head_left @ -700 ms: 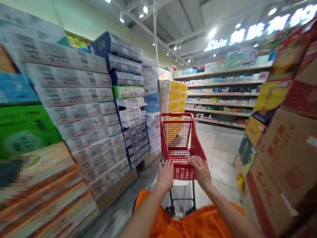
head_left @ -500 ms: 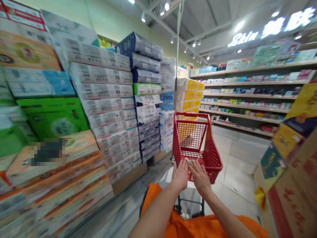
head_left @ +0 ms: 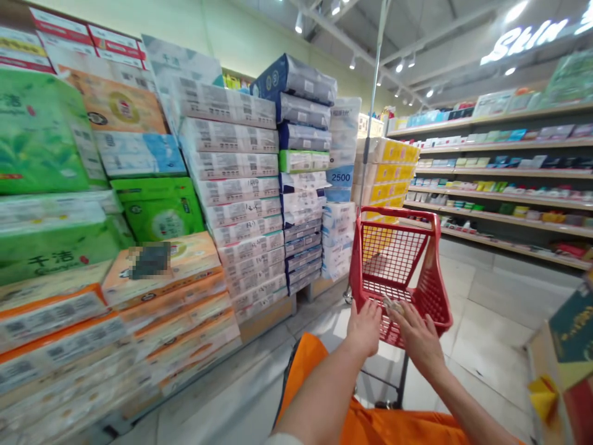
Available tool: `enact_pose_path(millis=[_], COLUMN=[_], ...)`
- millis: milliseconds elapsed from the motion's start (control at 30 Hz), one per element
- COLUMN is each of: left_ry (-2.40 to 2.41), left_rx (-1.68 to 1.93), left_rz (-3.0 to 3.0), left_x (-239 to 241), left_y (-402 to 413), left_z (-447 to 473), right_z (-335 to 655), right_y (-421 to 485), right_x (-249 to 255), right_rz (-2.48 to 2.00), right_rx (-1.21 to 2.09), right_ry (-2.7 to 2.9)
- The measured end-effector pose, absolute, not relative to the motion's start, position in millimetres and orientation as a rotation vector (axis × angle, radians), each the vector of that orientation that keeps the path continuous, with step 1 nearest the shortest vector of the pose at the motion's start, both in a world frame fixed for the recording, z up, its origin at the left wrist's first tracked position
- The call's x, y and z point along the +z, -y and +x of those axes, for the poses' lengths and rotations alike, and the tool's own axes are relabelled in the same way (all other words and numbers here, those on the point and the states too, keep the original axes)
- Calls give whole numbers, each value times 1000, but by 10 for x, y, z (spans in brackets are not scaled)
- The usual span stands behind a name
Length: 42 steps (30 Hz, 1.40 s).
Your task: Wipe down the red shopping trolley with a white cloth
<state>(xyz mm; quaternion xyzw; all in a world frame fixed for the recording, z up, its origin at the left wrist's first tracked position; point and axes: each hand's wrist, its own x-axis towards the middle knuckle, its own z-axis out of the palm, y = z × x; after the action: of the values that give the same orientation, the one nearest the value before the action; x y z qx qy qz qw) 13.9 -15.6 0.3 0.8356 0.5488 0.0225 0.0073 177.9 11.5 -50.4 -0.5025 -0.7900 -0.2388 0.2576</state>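
Shop aisle, both hands at the near rim of a red cart (head_left: 432, 289)
Stacked tissue packs (head_left: 231, 185) fill the aisle's left side, shelves (head_left: 503, 185) the right; the red cart stands on the tiled floor (head_left: 491, 315) between them; left hand (head_left: 364, 327) folded over its near rim; right hand (head_left: 418, 337) just beside, fingers stretched flat

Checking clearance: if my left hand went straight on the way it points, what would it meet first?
The left hand rests on the red cart at its near rim; beyond it, probably the far mesh wall, depth unclear.
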Motion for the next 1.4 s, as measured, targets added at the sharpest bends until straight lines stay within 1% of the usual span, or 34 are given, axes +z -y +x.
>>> enact_pose_path(millis=[67,133,233,267,333,367,467,600,667,767,867,933,1033,1133,1200,1333,1400], left_ry=[-1703,-1674,-1493,-1405,-1278,-1252,-1234,-1205,-1232,-1347,-1524,-1611,-1667,-1672,-1669,-1676,-1686], left_rx=[163,388,879,986,1067,1063,1011,889,810,753,775,776,738,715,720,746,745], left_rz=[2522,2369,1934,1759,1480,1393,1253,1095,1048,1017,1010,1025,1086,1177,1244,1371,1424], left_x=[29,78,169,194,217,213,150,30,-18,-75,-136,-190,-295,-404,-461,-499,-475], left_y=[158,146,101,84,53,43,47,145,201,222,180,151,118,66,19,-37,-30], left_z=[121,147,300,370,507,561,606,391,224,-28,-230,-304,-294,-183,-94,46,88], right_z=[1950,2114,2123,2055,1865,1765,1534,1423,1405,1349,1240,1173,1162,1283,1402,1613,1679], right_y=[-138,-137,-55,-16,50,73,138,276,291,134,-145,-276,-287,-162,-98,-66,-32], right_x=[-499,-449,-274,-201,-77,-43,-124,-499,-593,-476,-306,-368,-732,-1023,-1006,-799,-820], right_rz=[-1350,-1362,-1384,-1382,-1370,-1359,-1303,-1099,-1046,-982,-946,-908,-859,-929,-939,-995,-1044], right_rx=[-535,-359,64,223,454,485,346,2,-184,-401,-532,-559,-499,-429,-438,-503,-493], right_ry=[2070,1925,1739,1693,1581,1516,1500,1842,1958,2075,2147,2244,2437,2498,2462,2307,2317])
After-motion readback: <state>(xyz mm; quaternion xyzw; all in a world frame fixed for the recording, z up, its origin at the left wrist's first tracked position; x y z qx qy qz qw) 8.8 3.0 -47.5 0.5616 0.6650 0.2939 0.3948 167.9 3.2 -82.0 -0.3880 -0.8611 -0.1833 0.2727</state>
